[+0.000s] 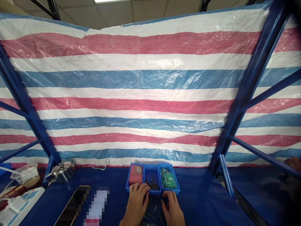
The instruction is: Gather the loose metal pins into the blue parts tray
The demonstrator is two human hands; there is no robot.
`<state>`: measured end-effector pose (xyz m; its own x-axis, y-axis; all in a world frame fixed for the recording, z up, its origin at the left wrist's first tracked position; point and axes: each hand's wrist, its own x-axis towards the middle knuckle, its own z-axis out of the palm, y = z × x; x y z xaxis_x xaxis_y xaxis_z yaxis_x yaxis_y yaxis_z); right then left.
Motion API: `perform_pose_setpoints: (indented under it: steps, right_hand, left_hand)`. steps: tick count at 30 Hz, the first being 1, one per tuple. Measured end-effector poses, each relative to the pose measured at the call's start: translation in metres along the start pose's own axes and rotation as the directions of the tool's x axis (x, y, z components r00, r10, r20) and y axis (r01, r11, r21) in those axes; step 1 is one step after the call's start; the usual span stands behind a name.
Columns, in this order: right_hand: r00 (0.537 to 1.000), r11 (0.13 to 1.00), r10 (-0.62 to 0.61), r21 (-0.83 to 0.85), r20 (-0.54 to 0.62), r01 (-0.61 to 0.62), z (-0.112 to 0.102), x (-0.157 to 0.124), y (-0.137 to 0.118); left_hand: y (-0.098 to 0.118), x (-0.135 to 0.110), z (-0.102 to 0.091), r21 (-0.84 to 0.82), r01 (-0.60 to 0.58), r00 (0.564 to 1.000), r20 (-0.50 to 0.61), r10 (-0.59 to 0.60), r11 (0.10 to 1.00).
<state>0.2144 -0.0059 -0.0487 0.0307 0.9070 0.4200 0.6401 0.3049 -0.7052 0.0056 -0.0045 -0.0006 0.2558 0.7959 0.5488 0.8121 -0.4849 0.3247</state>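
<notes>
My left hand rests at the front of a blue bin that holds pink packets. Its fingers are bent loosely over the rim, with the thumb apart and nothing visible held. Thin dark metal pins lie in the middle blue bin, and more loose pins are scattered on the table between my hands. My right hand is curled in front of the right blue bin, which contains green packets. Its thumb and fingers come together; what they pinch is too small to make out.
A blue tabletop runs below a striped tarp and blue frame posts. At left are a phone, a blurred paper, a metal pot and a power strip. Another person's hand shows at far right.
</notes>
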Motion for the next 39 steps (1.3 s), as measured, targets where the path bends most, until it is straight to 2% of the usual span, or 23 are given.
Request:
perform_pose_setpoints:
  steps: [6, 9, 13, 21, 26, 31, 35, 39]
  right_hand:
    - [0.990, 0.990, -0.135, -0.037, 0.027, 0.136, 0.000, -0.001, 0.002]
    - [0.986, 0.984, -0.165, -0.063, 0.029, 0.166, 0.000, -0.001, -0.002]
    - [0.988, 0.985, -0.152, -0.072, 0.036, 0.155, 0.001, -0.001, -0.005]
    - [0.992, 0.994, -0.070, -0.077, 0.100, 0.077, -0.004, -0.004, -0.016]
    - [0.997, 0.998, -0.035, -0.053, 0.067, 0.038, -0.005, -0.002, -0.018]
    - [0.991, 0.993, -0.109, 0.048, 0.074, 0.106, 0.000, -0.002, -0.010]
    - [0.986, 0.987, -0.153, 0.056, 0.061, 0.149, 0.004, -0.002, -0.007]
    - [0.980, 0.982, -0.182, 0.059, 0.085, 0.178, -0.001, -0.002, -0.013]
  left_hand:
    - [0.002, 0.000, -0.001, -0.006, 0.017, 1.000, 0.005, -0.017, 1.000]
    - [0.002, 0.000, -0.002, -0.010, 0.018, 1.000, 0.015, -0.018, 1.000]
    - [0.002, 0.000, -0.003, -0.023, 0.025, 0.999, 0.037, -0.024, 0.999]
    - [0.004, 0.001, -0.005, -0.023, 0.023, 1.000, 0.005, -0.023, 0.999]
    - [0.003, 0.000, -0.004, 0.011, 0.010, 1.000, 0.009, -0.010, 1.000]
    - [-0.002, -0.002, 0.002, 0.028, -0.015, 1.000, -0.015, 0.015, 0.999]
    - [-0.004, -0.002, 0.004, 0.028, -0.011, 1.000, -0.012, 0.011, 1.000]
    - [-0.004, -0.002, 0.004, 0.036, -0.016, 1.000, -0.018, 0.017, 0.999]
